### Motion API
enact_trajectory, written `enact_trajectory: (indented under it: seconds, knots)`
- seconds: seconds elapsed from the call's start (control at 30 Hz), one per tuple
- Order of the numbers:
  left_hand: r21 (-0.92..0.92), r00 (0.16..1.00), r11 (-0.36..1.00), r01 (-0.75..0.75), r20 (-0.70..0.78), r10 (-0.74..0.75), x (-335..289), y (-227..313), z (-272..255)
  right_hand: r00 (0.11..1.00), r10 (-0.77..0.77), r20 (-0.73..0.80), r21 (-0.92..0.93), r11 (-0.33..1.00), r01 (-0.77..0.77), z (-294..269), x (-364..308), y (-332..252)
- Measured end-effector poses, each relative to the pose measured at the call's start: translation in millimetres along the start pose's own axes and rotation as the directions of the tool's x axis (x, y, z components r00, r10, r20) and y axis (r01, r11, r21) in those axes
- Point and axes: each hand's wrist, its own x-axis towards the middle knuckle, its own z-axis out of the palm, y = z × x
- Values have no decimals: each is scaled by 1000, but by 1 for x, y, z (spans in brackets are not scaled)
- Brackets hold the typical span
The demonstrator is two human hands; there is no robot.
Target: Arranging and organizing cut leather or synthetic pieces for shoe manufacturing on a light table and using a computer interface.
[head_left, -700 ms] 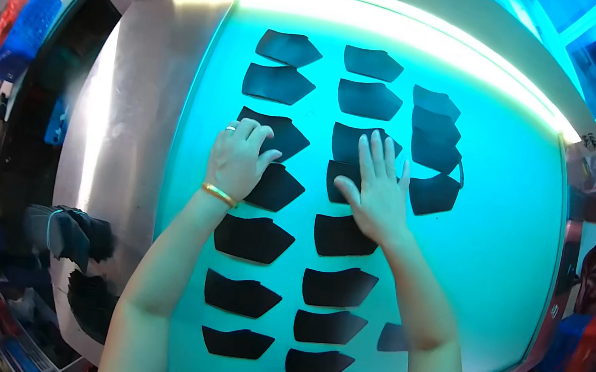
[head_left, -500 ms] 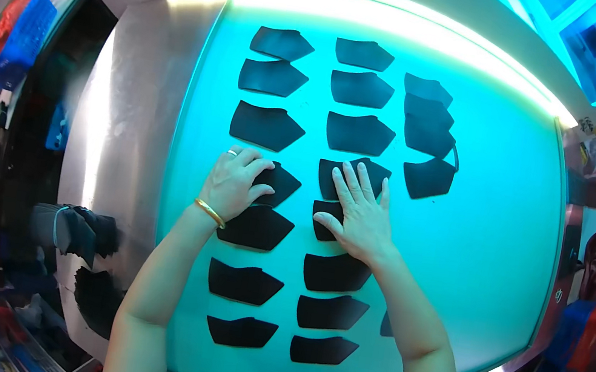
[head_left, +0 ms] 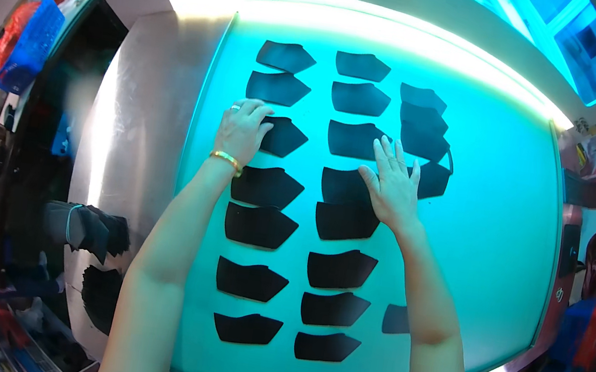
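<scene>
Black flat pieces with one pointed end lie in columns on a lit turquoise table top (head_left: 489,236). My left hand (head_left: 241,132), with a ring and a gold bangle, rests over the left end of the third black piece (head_left: 286,137) from the far end of the left column. Its fingers are bent, with the thumb apart from them. My right hand (head_left: 394,188) is spread beside the middle column, near the tips of a black piece (head_left: 358,140) and the overlapping black piece (head_left: 343,187) below it. Neither hand visibly lifts a piece.
Overlapping black pieces (head_left: 421,123) form a shorter column at the right; another piece (head_left: 395,320) is partly behind my right forearm. Left of the table is a metal surface (head_left: 141,111) with a banded dark bundle (head_left: 86,229). A bright light strip (head_left: 382,19) borders the far edge.
My left hand has moved farther away, from the fourth piece to the third in its column. My right hand has shifted right and slightly away, uncovering middle-column pieces. The view has shifted slightly.
</scene>
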Motion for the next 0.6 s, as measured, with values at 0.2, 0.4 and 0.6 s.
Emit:
enact_trajectory:
  seconds: [0.2,0.4,0.6]
  knots:
    - [264,967,950,165,145,-209,59,-34,15,996,83,37,349,933,-91,-21,0,-7]
    - [359,847,901,243,375,-378,65,-27,6,985,145,94,316,934,-167,-12,-44,28]
    - [208,971,963,171,128,-200,25,-14,-12,946,-182,268,77,983,167,-9,-91,-31]
